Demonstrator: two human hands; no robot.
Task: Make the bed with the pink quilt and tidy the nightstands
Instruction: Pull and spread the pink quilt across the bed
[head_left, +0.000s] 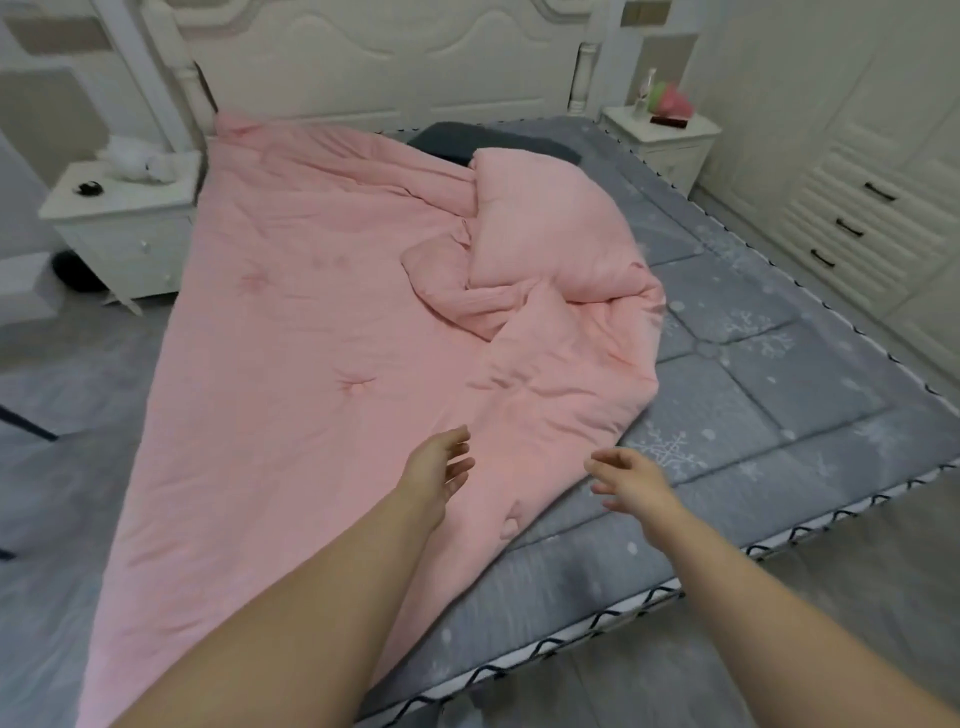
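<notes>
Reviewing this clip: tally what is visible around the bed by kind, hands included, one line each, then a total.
Hands: 2, left hand and right hand
Nightstands: 2, left nightstand and right nightstand
Pink quilt: 1
Dark pillow: 1
Total: 6

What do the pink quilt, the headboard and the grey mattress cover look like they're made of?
Pink quilt: soft matte fabric, likely padded, judging by its tufted dimples and puffy folds. Headboard: probably white-painted wood or board, with carved panels and a smooth finish. Grey mattress cover: quilted textile, stitched in squares with a snowflake print.
</notes>
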